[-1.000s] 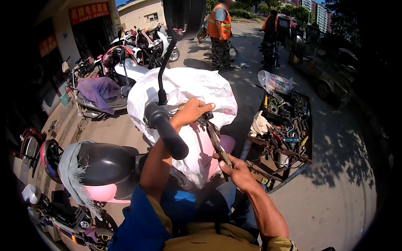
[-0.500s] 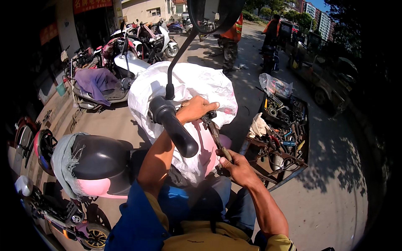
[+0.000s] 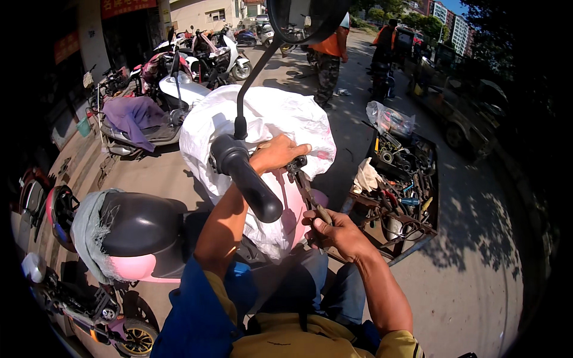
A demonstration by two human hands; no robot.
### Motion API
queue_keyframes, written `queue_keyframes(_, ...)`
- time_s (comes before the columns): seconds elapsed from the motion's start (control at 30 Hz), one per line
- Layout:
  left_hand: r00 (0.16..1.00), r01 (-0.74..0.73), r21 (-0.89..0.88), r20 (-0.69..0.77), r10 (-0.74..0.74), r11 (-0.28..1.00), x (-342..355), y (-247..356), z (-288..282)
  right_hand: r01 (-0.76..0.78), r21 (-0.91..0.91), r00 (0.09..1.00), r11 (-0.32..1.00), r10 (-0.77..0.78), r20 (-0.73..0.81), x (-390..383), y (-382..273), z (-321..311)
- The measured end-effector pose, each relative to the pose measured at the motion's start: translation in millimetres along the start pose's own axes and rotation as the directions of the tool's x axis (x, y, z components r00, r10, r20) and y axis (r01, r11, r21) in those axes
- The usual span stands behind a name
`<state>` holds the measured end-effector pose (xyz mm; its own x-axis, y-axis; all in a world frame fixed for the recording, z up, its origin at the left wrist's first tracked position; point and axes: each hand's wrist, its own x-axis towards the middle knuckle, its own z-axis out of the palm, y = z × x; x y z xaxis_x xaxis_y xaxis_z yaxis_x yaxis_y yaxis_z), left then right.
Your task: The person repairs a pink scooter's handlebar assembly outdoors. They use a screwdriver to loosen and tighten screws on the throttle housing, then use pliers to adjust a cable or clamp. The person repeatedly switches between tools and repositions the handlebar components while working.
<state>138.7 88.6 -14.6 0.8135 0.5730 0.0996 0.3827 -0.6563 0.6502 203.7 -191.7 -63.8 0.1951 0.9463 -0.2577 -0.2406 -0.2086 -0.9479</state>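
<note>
A pink scooter (image 3: 286,206) stands in front of me, its front draped in a white plastic cover (image 3: 286,113). My left hand (image 3: 279,153) reaches past the black handlebar grip (image 3: 253,185) and closes around a small black fitting (image 3: 297,163) beyond it, the thumb along its top. Most of the left fingers are hidden behind the hand. In my right hand (image 3: 341,234) are the handles of a pair of worn pliers (image 3: 313,200), whose jaws meet the black fitting. One handle lies under my thumb; the fingers curl below, partly in shadow.
A metal tool cart (image 3: 412,238) heaped with tools stands at my right, with a pale glove (image 3: 366,178) and clear plastic bag (image 3: 391,119) on it. A mirror (image 3: 307,21) rises ahead. Parked scooters (image 3: 203,59) line the left; a person in orange (image 3: 328,53) stands ahead.
My right fingers have loosened and shifted on the pliers, the handles now further apart. My left hand stays at the black fitting. The person in orange has moved slightly.
</note>
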Motion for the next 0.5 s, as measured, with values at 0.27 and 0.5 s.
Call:
queue_keyframes(0.27,0.999,-0.019,-0.168,0.039,0.026,0.986,-4,-5,8,0.204,-0.495,0.896,0.845,-0.364,-0.252,-45,14,-45)
queue_keyframes(0.5,0.995,-0.068,-0.043,0.065,0.070,0.997,-34,41,2,-0.395,-0.802,0.482,0.448,-0.643,-0.596,-44,39,-204)
